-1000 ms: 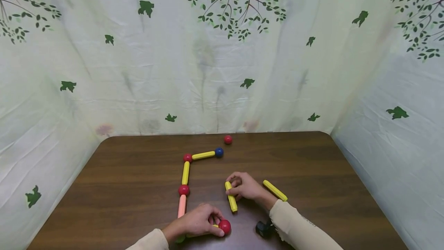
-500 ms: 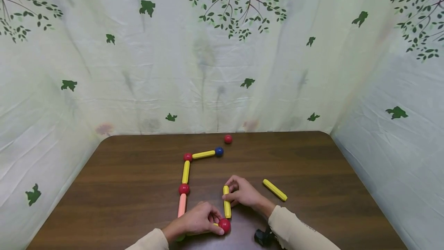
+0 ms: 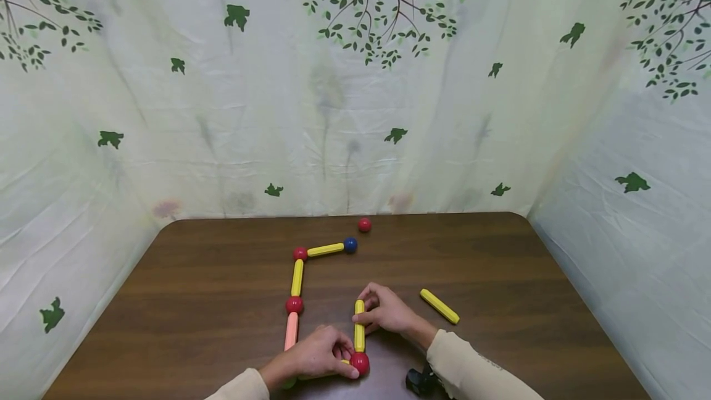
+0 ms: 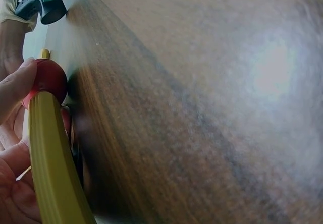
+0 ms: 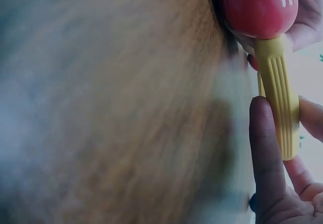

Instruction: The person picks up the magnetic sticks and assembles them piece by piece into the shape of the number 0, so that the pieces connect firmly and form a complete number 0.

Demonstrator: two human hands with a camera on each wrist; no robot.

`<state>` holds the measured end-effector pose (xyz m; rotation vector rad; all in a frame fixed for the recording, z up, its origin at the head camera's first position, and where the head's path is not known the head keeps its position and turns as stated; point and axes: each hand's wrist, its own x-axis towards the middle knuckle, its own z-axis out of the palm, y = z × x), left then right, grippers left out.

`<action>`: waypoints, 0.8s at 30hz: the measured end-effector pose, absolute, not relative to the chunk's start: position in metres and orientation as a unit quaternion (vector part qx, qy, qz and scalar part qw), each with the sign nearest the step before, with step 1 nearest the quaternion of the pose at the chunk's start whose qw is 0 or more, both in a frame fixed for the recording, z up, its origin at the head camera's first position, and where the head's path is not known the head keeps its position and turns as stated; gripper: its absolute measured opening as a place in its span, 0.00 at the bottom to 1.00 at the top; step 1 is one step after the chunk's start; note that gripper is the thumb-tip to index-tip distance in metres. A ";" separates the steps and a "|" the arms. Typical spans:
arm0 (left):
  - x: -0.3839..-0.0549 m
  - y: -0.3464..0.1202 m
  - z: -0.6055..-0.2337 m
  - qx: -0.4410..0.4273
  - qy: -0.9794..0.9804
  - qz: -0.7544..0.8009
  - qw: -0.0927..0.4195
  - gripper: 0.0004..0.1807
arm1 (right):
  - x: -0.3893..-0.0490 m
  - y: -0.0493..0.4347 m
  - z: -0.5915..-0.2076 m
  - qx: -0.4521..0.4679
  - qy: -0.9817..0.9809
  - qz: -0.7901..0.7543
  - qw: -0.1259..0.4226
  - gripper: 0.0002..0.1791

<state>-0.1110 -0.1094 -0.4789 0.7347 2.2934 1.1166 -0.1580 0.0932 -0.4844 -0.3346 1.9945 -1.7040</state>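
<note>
My left hand (image 3: 321, 352) grips the red ball (image 3: 360, 364) near the front of the table, thumb on its side. A ridged yellow rod (image 4: 49, 153) runs from that ball under the left hand, mostly covered in the head view. Between thumb and fingers, my right hand (image 3: 387, 312) pinches another yellow rod (image 3: 359, 333); its near end meets the red ball, as the right wrist view also shows. Left of the hands, a pink rod (image 3: 291, 329) leads up to a red ball (image 3: 294, 305), a yellow rod (image 3: 297, 278), another red ball (image 3: 300, 254), a yellow rod (image 3: 326, 250) and a blue ball (image 3: 350, 245).
A loose yellow rod (image 3: 439, 306) lies right of the right hand. At the table's far edge sits a single red ball (image 3: 364, 225). A black device (image 3: 420, 381) is by the right sleeve. Leaf-patterned cloth surrounds the brown table (image 3: 194, 301) at the back and sides.
My right hand has come nearer and slightly left, turning its yellow rod upright in view and bringing its end onto the red ball. The left hand has stayed nearly still.
</note>
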 end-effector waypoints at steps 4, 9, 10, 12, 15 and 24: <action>-0.111 -0.109 -0.479 0.269 0.838 0.409 0.243 0.09 | -0.160 0.093 -0.484 -0.117 0.736 -0.617 0.253 0.18; -0.112 -0.109 -0.478 0.265 0.838 0.408 0.246 0.09 | -0.161 0.093 -0.484 -0.123 0.738 -0.613 0.255 0.17; -0.113 -0.109 -0.478 0.264 0.838 0.408 0.247 0.09 | -0.161 0.093 -0.484 -0.125 0.737 -0.613 0.254 0.17; -0.113 -0.109 -0.478 0.264 0.838 0.408 0.249 0.09 | -0.162 0.093 -0.484 -0.125 0.738 -0.612 0.255 0.17; -0.113 -0.109 -0.478 0.262 0.836 0.411 0.252 0.09 | -0.163 0.093 -0.486 -0.123 0.744 -0.606 0.254 0.18; -0.114 -0.109 -0.480 0.259 0.838 0.408 0.252 0.10 | -0.167 0.097 -0.485 -0.132 0.760 -0.588 0.243 0.16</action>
